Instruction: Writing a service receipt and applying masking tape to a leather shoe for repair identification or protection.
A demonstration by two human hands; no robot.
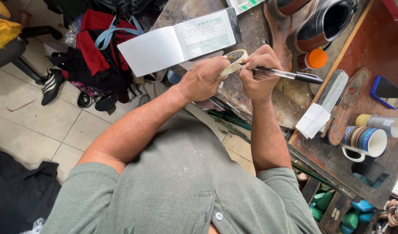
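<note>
Pointing leftward, black pen (290, 76) lying near-level in right hand (257, 73).

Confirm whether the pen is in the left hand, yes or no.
No: the right hand holds the pen, while the left hand holds the roll of tape.

Open receipt book (181, 41), patterned mug (365, 141), blue phone (386, 92), 2 leather shoes (322, 21).

My pen (290, 76) is black with a silver barrel. The tape roll (234, 60) is cream. The receipt book (181, 41) is white and pale green. The mug (364, 141) bears multicoloured stripes. The bottle cap (316, 58) is orange. My shirt (181, 186) is grey-green.
</note>
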